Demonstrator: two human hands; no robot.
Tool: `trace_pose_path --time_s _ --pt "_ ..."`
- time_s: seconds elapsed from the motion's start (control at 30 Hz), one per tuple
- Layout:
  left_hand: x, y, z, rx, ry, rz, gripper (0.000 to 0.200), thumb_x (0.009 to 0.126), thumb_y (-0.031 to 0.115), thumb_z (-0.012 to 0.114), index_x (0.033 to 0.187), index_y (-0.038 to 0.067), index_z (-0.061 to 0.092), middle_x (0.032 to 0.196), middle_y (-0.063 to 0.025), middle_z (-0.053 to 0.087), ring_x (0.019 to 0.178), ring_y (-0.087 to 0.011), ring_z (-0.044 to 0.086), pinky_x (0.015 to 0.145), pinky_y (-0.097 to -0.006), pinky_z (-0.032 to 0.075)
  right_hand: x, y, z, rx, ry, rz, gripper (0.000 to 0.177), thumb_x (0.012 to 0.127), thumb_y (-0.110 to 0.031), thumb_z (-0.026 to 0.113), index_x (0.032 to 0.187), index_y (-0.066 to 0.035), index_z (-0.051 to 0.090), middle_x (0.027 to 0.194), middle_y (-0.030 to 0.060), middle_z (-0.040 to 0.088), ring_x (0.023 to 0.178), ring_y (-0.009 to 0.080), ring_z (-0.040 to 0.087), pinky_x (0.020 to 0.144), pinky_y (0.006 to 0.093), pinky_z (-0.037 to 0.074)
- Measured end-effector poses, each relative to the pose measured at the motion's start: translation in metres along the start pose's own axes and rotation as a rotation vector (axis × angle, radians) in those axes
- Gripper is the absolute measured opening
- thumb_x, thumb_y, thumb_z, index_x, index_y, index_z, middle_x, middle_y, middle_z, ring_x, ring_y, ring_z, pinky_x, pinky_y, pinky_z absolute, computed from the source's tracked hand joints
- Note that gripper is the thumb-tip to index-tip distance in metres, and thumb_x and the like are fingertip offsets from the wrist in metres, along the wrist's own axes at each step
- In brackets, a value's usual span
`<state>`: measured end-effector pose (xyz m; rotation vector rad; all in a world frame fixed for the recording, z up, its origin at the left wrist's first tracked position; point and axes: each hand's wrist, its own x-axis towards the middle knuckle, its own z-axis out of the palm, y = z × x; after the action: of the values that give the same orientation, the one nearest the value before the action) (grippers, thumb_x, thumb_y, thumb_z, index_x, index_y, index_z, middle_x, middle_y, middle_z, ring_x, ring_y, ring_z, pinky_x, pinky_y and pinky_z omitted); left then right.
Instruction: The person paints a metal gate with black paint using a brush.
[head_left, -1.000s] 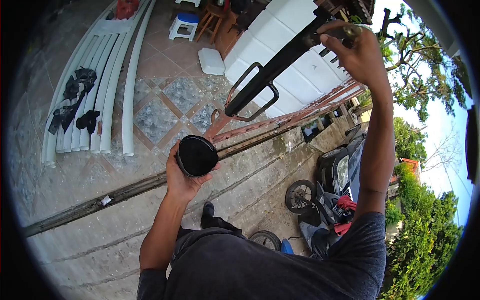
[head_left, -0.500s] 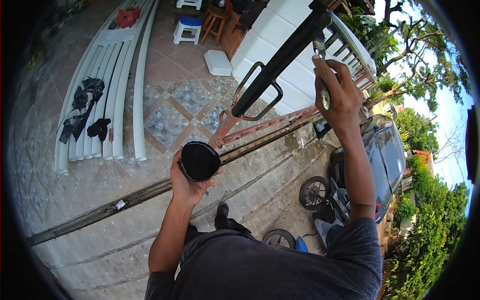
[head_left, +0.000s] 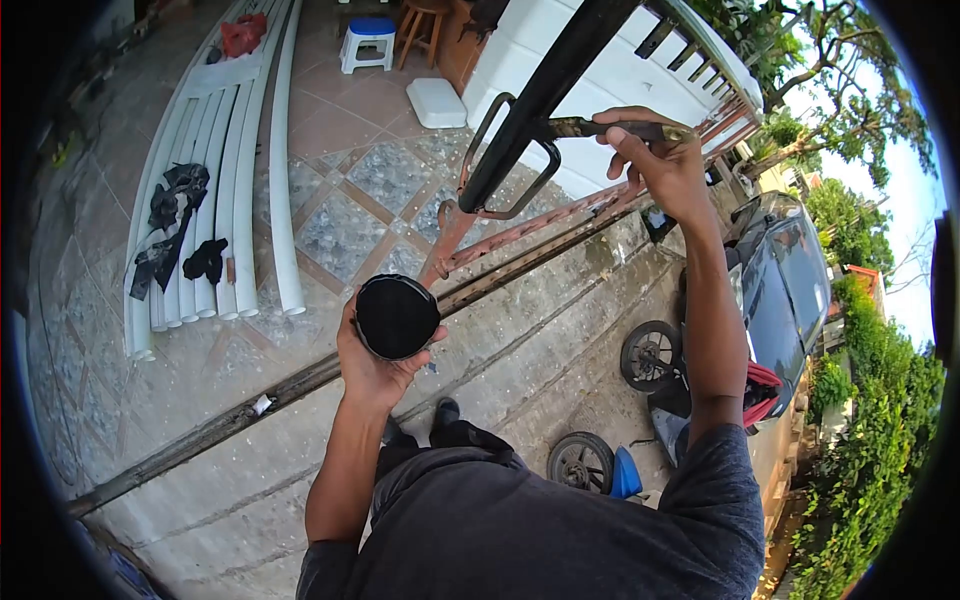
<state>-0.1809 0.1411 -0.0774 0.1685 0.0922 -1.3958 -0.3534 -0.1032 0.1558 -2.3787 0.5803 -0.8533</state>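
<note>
My left hand [head_left: 374, 368] is wrapped round a small round can of black paint [head_left: 397, 317], its open top facing me. The fingers of my right hand [head_left: 668, 178] are closed on the handle of a paintbrush [head_left: 630, 131], which lies nearly level. Its dark bristle end touches the side of a metal post [head_left: 540, 110], just above a black loop handle [head_left: 545, 180]. Wet-looking black covers the post down to about the loops; below that, the metal is reddish [head_left: 450, 243].
A reddish metal rail [head_left: 545, 235] runs rightward from the post foot. Long white pipes [head_left: 235, 160] lie on the tiles at left. A blue-topped stool [head_left: 368, 45] and white container [head_left: 437, 103] stand behind. To the right are motorcycle wheels [head_left: 580, 463] and a dark car [head_left: 775, 270].
My right hand has brought the brush down from the upper part of the post to near the loop handle, turning it from upright to level. My left hand still holds the can.
</note>
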Motion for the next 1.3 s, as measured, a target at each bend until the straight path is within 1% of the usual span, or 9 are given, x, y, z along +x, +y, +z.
trace_pose_path --time_s 0.2,0.37,0.47,0.5,0.6,0.63,0.77,1.17,1.3 --pt "0.002 -0.008 0.011 0.029 0.078 0.009 0.069 0.096 0.057 0.035 0.123 -0.004 0.056 0.101 -0.0236 0.068 0.079 -0.042 0.071 0.052 -0.041 0.065 -0.005 0.012 -0.012 0.143 0.133 -0.028 0.017 0.093 -0.016 0.067 0.102 -0.002 0.073 0.075 0.0076 0.07 0.054 0.0092 0.063 0.042 0.0204 0.042" --pt "0.005 -0.018 0.018 0.04 0.097 0.029 0.071 0.096 0.056 0.035 0.121 -0.006 0.057 0.1 -0.0238 0.068 0.08 -0.0423 0.07 0.054 -0.041 0.065 0.0 0.033 -0.005 0.207 0.149 0.213 0.022 0.093 -0.013 0.063 0.104 0.005 0.069 0.076 0.0132 0.071 0.055 0.0144 0.066 0.042 0.0217 0.046" --pt "0.007 -0.02 0.009 0.05 0.08 0.038 0.065 0.097 0.053 0.036 0.131 0.0 0.052 0.12 -0.0263 0.062 0.085 -0.0456 0.069 0.058 -0.0419 0.066 -0.006 0.047 -0.011 0.298 0.325 0.176 0.021 0.092 -0.012 0.064 0.1 0.006 0.069 0.077 0.0135 0.071 0.056 0.0151 0.067 0.043 0.0224 0.048" --pt "0.007 -0.02 0.01 0.057 0.084 0.049 0.064 0.097 0.052 0.037 0.131 0.0 0.052 0.12 -0.0258 0.061 0.085 -0.0454 0.069 0.058 -0.0418 0.066 -0.007 0.048 -0.01 0.379 0.367 0.151 0.02 0.089 -0.014 0.069 0.093 0.006 0.069 0.074 0.0147 0.071 0.055 0.015 0.067 0.043 0.0241 0.049" --pt "0.01 -0.024 0.014 0.079 0.09 0.079 0.061 0.097 0.05 0.04 0.133 0.002 0.052 0.122 -0.0241 0.061 0.086 -0.0445 0.069 0.058 -0.0411 0.065 -0.007 0.04 0.005 0.429 0.313 0.187 0.021 0.089 -0.014 0.07 0.094 0.007 0.069 0.072 0.0143 0.07 0.055 0.0147 0.067 0.043 0.0231 0.049" --pt "0.012 -0.025 0.013 0.08 0.086 0.085 0.06 0.097 0.049 0.04 0.133 0.003 0.051 0.123 -0.0235 0.061 0.087 -0.044 0.069 0.058 -0.0407 0.065 -0.006 0.041 0.01 0.402 0.258 0.186 0.021 0.088 -0.014 0.071 0.092 0.007 0.069 0.071 0.0133 0.07 0.055 0.0141 0.067 0.043 0.0226 0.049" --pt "0.014 -0.029 0.016 0.097 0.088 0.112 0.058 0.096 0.047 0.042 0.135 0.005 0.051 0.124 -0.0222 0.061 0.089 -0.0416 0.068 0.059 -0.0396 0.065 -0.005 0.043 0.0 0.317 0.384 0.102 0.022 0.089 -0.016 0.072 0.088 0.006 0.07 0.07 0.0122 0.07 0.056 0.0122 0.066 0.044 0.0217 0.048" --pt "0.027 -0.012 0.029 0.163 0.103 0.144 0.058 0.096 0.048 0.043 0.135 0.005 0.051 0.121 -0.0215 0.062 0.086 -0.0402 0.069 0.057 -0.0387 0.065 -0.019 0.026 0.013 0.308 0.463 -0.039 0.019 0.084 -0.014 0.078 0.078 0.003 0.072 0.062 0.0053 0.067 0.055 0.008 0.063 0.046 0.0197 0.047" --pt "0.033 0.006 0.036 0.064 0.035 0.078 0.068 0.096 0.056 0.036 0.132 0.0 0.05 0.123 -0.0283 0.058 0.088 -0.0485 0.067 0.058 -0.0455 0.066 0.005 0.014 0.022 0.004 0.427 -0.212 0.026 0.083 -0.015 0.078 0.071 0.005 0.068 0.058 0.0067 0.065 0.048 0.0072 0.058 0.046 0.0224 0.045"
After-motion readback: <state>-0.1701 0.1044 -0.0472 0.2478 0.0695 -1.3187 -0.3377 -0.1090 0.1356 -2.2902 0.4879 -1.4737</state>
